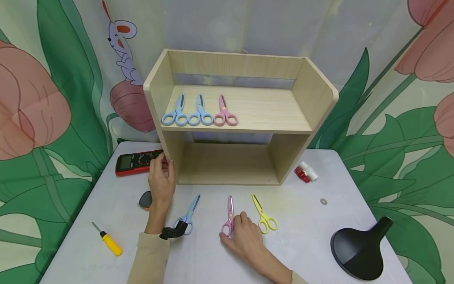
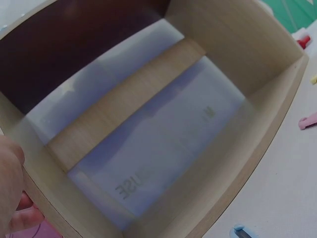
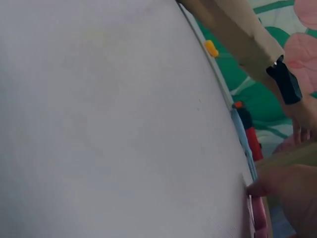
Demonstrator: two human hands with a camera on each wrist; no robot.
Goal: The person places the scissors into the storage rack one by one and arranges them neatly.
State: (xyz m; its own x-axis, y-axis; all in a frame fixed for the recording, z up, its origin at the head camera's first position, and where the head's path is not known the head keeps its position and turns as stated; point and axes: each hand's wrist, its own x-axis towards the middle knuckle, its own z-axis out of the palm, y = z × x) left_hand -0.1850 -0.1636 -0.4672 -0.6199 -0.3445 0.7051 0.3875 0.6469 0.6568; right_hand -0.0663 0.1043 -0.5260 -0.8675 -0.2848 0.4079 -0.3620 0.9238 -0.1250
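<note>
A two-tier wooden desk shelf (image 1: 227, 163) stands on the table. My left hand (image 1: 161, 183) touches the outer front edge of its left side panel, fingers slightly bent. My right hand (image 1: 246, 236) holds pink scissors (image 1: 230, 209) at the handles, between thumb and fingers, blades pointing toward the shelf. Blue scissors (image 1: 189, 215) lie by the left wrist, partly covered by its black strap. Yellow scissors (image 1: 264, 215) lie right of the right hand. On the upper board stand two blue scissors (image 1: 175, 112) (image 1: 200, 112) and pink scissors (image 1: 225, 112), in a row.
A red multimeter (image 1: 134, 161) and a small dark grey object (image 1: 145, 200) sit by the left hand. A yellow screwdriver (image 1: 108, 240) lies front left. To the right are a red-and-white item (image 1: 306, 172), a metal washer (image 1: 323, 201) and a black funnel-like object (image 1: 358, 252).
</note>
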